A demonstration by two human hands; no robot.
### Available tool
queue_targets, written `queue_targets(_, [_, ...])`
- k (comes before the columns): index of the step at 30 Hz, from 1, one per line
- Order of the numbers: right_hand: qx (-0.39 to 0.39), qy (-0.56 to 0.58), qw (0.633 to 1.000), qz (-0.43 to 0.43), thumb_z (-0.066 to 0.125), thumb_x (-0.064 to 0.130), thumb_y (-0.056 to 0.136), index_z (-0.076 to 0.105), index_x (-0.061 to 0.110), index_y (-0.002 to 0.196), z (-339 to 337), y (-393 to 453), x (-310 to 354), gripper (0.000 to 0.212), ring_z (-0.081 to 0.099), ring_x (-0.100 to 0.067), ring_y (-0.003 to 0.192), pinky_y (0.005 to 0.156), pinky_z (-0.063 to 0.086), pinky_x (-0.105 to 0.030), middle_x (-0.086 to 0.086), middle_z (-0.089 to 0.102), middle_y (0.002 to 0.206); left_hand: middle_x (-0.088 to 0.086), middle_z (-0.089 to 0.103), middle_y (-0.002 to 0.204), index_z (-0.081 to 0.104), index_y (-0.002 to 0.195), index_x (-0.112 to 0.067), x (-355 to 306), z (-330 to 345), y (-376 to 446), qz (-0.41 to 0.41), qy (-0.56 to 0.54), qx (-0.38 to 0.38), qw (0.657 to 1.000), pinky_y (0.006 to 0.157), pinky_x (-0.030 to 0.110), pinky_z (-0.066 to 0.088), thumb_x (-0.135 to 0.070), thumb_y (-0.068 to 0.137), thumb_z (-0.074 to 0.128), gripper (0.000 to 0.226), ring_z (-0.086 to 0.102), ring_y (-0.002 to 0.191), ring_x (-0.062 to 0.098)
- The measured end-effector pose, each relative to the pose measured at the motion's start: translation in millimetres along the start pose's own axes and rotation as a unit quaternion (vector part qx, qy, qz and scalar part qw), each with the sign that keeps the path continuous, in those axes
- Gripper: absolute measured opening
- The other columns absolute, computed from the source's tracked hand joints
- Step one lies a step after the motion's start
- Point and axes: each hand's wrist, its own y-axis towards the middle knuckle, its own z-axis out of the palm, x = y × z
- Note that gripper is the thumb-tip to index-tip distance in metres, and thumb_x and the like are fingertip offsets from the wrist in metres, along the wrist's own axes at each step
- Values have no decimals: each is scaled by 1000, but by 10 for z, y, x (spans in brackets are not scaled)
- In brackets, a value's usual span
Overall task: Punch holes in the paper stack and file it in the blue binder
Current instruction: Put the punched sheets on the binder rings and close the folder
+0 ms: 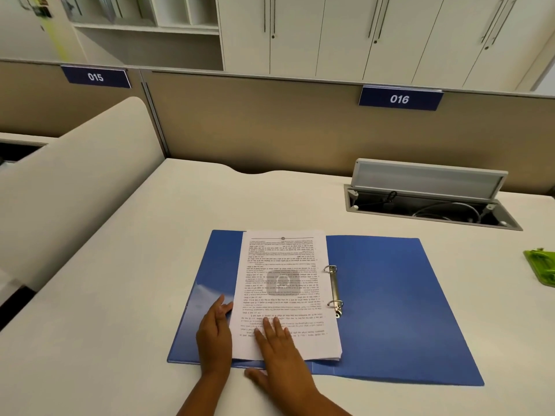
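The blue binder point(390, 301) lies open and flat on the white desk. Its metal two-ring mechanism point(335, 291) runs down the middle. A stack of printed paper point(285, 283) rests on the binder's left half, its right edge against the rings, text upside down to me. My left hand point(214, 334) lies at the stack's lower left edge, fingertips touching the sheets. My right hand point(276, 349) lies flat, fingers spread, on the stack's near end, thumb on the desk. Neither hand grips anything.
A green object point(542, 265) lies at the desk's right edge. An open cable hatch point(429, 193) with a raised grey lid is at the back right. A cream side partition point(75, 190) stands left. Beige divider panels with signs 015 and 016 stand behind.
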Motion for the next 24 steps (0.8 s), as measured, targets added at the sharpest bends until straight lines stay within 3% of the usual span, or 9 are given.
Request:
queue_targets(2, [-10,-17,999,-32,0,65,86,31,24,137,134,55,-12,72,18,-29,141,115,-2,-34,-6,29,146,21,64,112,55,120,-1,7,-3,0,2,1,1,1000,74,44,55,-13,94,37,33,63,90,37])
queue_targets(4, [39,-4,999,-24,21,67,82,48,21,126,-229,-46,83,69,50,-28,123,115,14,-34,-6,48,139,21,64,112,54,121,-3,21,4,2,1,0,5,1000,71,42,56,-15,94,36,34,64,88,36])
queue_targets(8, [38,16,997,-63,37,43,94,12,8,146,-339,1,56,67,-3,-36,143,116,-3,-42,-15,-1,156,20,63,114,54,121,-4,40,12,8,2,-7,9,1000,69,39,55,-17,95,36,34,62,86,32])
queue_targets(13, [16,0,999,-49,36,38,96,18,9,145,-428,-8,114,60,2,-38,143,115,4,-51,-12,9,156,20,63,115,53,122,-4,22,4,11,-5,-22,14,1000,75,40,53,-16,95,36,34,61,90,32])
queue_targets(15, [-9,10,999,-51,49,33,92,36,9,138,-397,-7,152,54,24,-41,138,111,24,-52,-13,31,150,21,62,116,53,122,-2,18,2,14,-7,-28,14,999,81,41,51,-13,94,37,33,60,95,33])
queue_targets(17, [-29,14,999,-26,80,40,61,71,21,100,-477,-58,211,45,66,-28,102,78,56,-36,-1,71,108,20,62,116,53,122,-3,-1,2,4,-9,-36,13,999,88,46,48,-17,94,39,34,59,100,37])
queue_targets(18, [-58,27,998,-13,84,43,51,75,24,82,-486,-72,241,38,71,-18,82,62,57,-27,5,74,87,20,63,116,53,122,-4,-5,-4,-1,-6,-36,11,999,89,47,48,-24,93,40,37,59,101,37])
queue_targets(21, [-90,149,984,49,51,33,88,68,17,103,-551,-55,221,27,65,-20,89,79,50,-27,-3,70,104,19,64,114,53,122,-4,-17,-12,-13,1,-39,8,999,89,48,48,-35,87,34,51,60,100,35])
queue_targets(24, [-166,264,946,91,48,38,89,67,22,105,-590,-54,87,29,62,-14,89,83,45,-20,5,69,108,21,64,114,53,122,-1,-1,-2,9,1,-43,6,999,90,50,49,-17,96,35,35,59,100,37])
